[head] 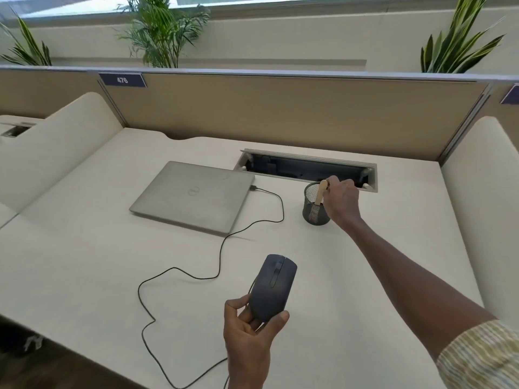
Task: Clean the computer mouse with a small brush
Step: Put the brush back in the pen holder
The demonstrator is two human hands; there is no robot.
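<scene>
Cream table (pixel 84 248) spreads under both my hands, which are well apart. Nearest, my left hand (pixel 250 329) grips the dark computer mouse (pixel 272 287) by its rear, lifted off the table, its cable (pixel 179 270) looping to the closed laptop (pixel 193 196). Farther right, my right hand (pixel 341 199) pinches the wooden handle of the small brush (pixel 320 192) standing in a mesh cup (pixel 311 211). Beyond stands a partition (pixel 280 113) tagged 476.

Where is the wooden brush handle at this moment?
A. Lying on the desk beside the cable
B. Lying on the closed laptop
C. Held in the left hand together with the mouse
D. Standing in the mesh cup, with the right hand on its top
D: the brush handle stands in the mesh cup while the right hand pinches its top; the left hand holds only the mouse.
</scene>
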